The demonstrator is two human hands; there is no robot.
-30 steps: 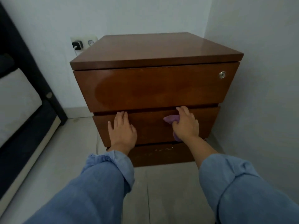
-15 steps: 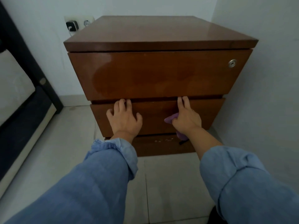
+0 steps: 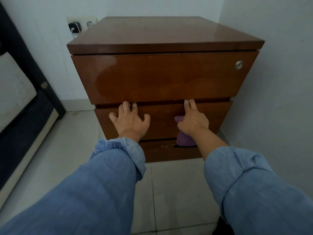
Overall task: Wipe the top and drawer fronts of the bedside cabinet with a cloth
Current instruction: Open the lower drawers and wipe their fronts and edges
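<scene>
I have the bedside cabinet point(image 3: 162, 68) square in front of me, tucked into the corner with the right wall point(image 3: 279, 82) just beside its right side and the back wall behind it. My left hand point(image 3: 129, 120) lies on the middle drawer front point(image 3: 162, 121), fingers spread, with the fingertips hooked over that drawer's top edge into the dark gap under the top drawer point(image 3: 162, 78); it holds nothing. My right hand point(image 3: 193, 121) is on the same drawer front further right: two fingers reach straight up to the top edge, while the thumb and the remaining fingers curl round the purple cloth point(image 3: 184, 139), bunching it against the wood. The cloth shows beside the thumb and hangs below the wrist, over the seam between the middle drawer and the bottom drawer point(image 3: 169, 151).

The bottom drawer carries pale specks near its upper edge and a dark slot just under the cloth. The top drawer has a round metal lock point(image 3: 238, 65) at its upper right corner. The cabinet top point(image 3: 160, 33) is glossy.

Behind the cabinet's left rear corner a wall socket point(image 3: 81, 24) holds a dark plug point(image 3: 74, 28). To the left stands a dark bed frame point(image 3: 42, 92) with a pale mattress point(image 3: 13, 92), well apart from the cabinet across the tiled floor point(image 3: 177, 192). My rolled blue sleeves point(image 3: 118, 160) fill the foreground and hide much of the floor.
</scene>
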